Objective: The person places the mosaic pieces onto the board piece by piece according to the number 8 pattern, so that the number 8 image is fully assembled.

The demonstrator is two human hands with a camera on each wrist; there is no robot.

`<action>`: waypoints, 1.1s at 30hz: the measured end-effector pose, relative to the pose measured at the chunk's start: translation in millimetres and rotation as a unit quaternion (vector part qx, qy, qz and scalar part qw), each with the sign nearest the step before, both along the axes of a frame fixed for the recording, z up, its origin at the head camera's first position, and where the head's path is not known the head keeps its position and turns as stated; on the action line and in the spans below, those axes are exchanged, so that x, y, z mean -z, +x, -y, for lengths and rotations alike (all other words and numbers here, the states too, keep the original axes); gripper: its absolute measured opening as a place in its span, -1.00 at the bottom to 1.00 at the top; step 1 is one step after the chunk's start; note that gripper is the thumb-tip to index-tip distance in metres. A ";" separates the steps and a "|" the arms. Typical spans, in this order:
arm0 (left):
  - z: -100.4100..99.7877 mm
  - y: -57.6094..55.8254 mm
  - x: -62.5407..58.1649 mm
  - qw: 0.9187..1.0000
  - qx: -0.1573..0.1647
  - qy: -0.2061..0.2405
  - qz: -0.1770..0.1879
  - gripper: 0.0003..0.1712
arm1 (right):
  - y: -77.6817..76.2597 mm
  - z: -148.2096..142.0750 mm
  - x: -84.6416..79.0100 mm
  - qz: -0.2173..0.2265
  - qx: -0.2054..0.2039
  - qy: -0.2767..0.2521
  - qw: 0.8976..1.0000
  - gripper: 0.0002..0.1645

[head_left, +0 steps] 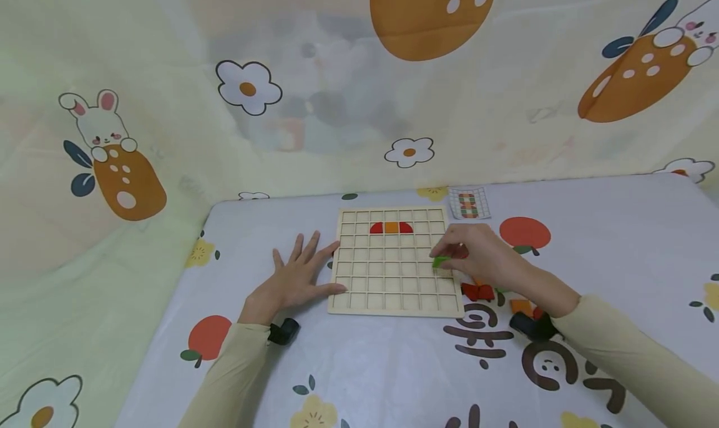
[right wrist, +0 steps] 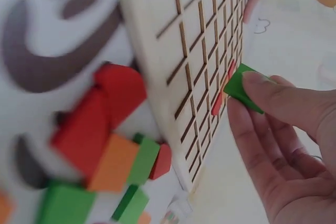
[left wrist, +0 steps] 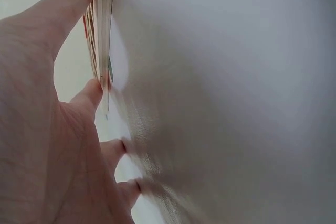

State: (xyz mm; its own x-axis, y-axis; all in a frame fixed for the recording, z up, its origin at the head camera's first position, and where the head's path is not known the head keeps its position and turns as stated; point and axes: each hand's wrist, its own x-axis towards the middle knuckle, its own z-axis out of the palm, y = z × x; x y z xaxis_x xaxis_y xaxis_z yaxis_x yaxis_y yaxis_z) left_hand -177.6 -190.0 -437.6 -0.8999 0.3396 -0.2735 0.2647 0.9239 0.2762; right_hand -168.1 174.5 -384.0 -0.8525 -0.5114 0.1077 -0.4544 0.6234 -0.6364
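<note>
A wooden grid board [head_left: 391,314] lies flat on the table. In one of its upper rows sit a red piece [head_left: 377,228], an orange square [head_left: 391,228] and another red piece [head_left: 405,228], side by side. My left hand [head_left: 292,282] rests with spread fingers at the board's left side, thumb and index finger touching its edge. Above the right part of the board, my right hand [head_left: 480,256] pinches a green block [right wrist: 242,88] between thumb and fingers. The right wrist view shows this block held clear of the grid.
Loose red blocks [head_left: 477,291], an orange block [head_left: 521,306] and green blocks [right wrist: 65,203] lie right of the board, partly under my right arm. A small pattern card [head_left: 469,203] lies behind the board's right corner. A printed curtain [head_left: 337,135] hangs at the back.
</note>
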 end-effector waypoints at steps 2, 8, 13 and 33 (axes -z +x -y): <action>-0.5 -0.4 -0.1 1.000 -0.001 -0.004 0.001 0.13 | -11.9 8.1 1.3 0.000 -0.008 0.003 1.000 -0.76; -0.7 -1.1 0.1 1.000 0.002 -0.004 -0.003 0.11 | -43.0 27.0 8.9 0.000 -0.022 0.001 1.000 -0.78; -1.3 -0.7 -1.5 1.000 0.000 -0.005 -0.004 0.10 | -58.8 35.8 17.1 -0.001 -0.035 -0.010 0.999 -0.79; -3.8 0.9 -5.1 1.000 0.002 -0.011 0.000 0.11 | -69.7 49.6 23.8 0.000 -0.026 0.028 0.999 -0.83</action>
State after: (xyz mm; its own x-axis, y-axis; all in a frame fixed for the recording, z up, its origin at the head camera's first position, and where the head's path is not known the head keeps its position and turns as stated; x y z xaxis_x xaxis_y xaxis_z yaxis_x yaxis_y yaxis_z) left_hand -176.8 -186.3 -432.5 -0.8982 0.3377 -0.2815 0.2687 0.9284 0.2566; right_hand -237.8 124.9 -407.8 -0.8248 -0.5602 0.0766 -0.4864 0.6339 -0.6013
